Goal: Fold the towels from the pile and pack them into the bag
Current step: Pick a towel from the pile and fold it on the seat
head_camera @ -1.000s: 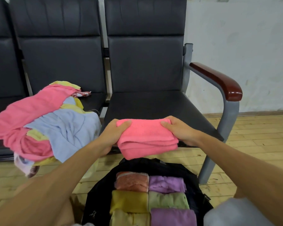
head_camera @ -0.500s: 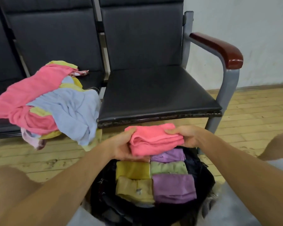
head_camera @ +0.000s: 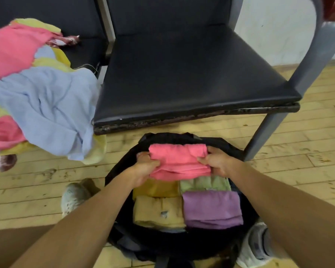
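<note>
A folded pink towel (head_camera: 179, 161) sits at the far end of the open black bag (head_camera: 122, 163) on the floor. My left hand (head_camera: 143, 169) grips its left side and my right hand (head_camera: 216, 163) grips its right side. Under and in front of it lie folded towels: a mustard one (head_camera: 157, 188), a green one (head_camera: 205, 183), a tan one (head_camera: 159, 209) and a purple one (head_camera: 212, 207). The loose pile (head_camera: 41, 101) of pink, blue and yellow towels lies on the left seat and hangs over its edge.
A black chair seat (head_camera: 182, 74) with a grey leg (head_camera: 263, 130) stands just beyond the bag. My shoes show at the bag's left (head_camera: 74, 196) and right (head_camera: 257, 246). The floor is wooden boards (head_camera: 307, 151).
Both hands carried the folded pink towel down from in front of the chair seat into the bag's far end, over the orange and purple towels there. The view tilted downward.
</note>
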Tool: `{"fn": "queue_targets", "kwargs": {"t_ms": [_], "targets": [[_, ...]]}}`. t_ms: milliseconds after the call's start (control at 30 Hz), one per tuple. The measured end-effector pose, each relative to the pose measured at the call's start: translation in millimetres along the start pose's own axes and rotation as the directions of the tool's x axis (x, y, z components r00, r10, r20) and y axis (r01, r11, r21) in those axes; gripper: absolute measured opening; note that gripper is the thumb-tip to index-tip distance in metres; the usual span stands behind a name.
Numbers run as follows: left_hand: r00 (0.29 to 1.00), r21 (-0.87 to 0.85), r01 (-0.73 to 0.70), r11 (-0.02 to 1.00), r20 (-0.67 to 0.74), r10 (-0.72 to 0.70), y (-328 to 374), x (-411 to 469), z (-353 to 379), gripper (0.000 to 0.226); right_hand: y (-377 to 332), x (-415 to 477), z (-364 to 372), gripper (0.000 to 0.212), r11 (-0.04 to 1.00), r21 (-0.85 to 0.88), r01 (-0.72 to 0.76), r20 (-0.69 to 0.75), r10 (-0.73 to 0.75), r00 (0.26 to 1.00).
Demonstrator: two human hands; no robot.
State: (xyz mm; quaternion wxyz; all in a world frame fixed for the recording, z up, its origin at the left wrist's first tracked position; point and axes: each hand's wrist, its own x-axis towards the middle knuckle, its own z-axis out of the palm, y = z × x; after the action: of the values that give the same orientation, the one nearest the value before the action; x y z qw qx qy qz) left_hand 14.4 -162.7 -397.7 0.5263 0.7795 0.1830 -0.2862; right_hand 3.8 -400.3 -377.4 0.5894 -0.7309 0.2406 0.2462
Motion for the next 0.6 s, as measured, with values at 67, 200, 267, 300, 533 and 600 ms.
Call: {"fn": "queue_targets", "kwargs": {"t_ms": [67,200,267,300,533,600], "targets": [[1.0,0.052,0.009,0.999,-0.017,-0.008,3.7,-2.6,-2.5,0.057,3.6,13.2,10.4,0.048,0.999,-0.044,0.006,-0.043,-0.008,0.999],[0.993,0.084,0.055,0.995,-0.105,-0.046,-6.2,6.5,-16.1,0.018,9.2,38.9,37.3,0.023,1.0,0.001,0.0,-0.034,0.0,0.999],[0.981,0.089,0.057,0.994,-0.189,-0.039,-15.3,17.4,-23.2,0.004,10.9,51.2,54.5,0.022,0.999,-0.041,0.029,-0.071,-0.032,0.997],[0.97,0.091,0.06,0.994,-0.239,-0.037,-18.4,23.1,-26.7,0.002,11.9,59.4,62.7,0.025,0.997,-0.059,0.04,-0.081,-0.044,0.996],[0.933,0.396,0.051,0.917,-0.346,0.098,-41.8,55.1,-35.3,0.031,30.2,101.9,91.2,0.041,0.983,-0.183,0.0,-0.135,-0.026,0.99],[0.922,0.419,0.047,0.907,-0.367,0.122,-48.3,61.7,-31.4,0.04,35.3,107.5,93.4,0.045,0.967,-0.254,-0.016,-0.172,-0.029,0.985]]}}
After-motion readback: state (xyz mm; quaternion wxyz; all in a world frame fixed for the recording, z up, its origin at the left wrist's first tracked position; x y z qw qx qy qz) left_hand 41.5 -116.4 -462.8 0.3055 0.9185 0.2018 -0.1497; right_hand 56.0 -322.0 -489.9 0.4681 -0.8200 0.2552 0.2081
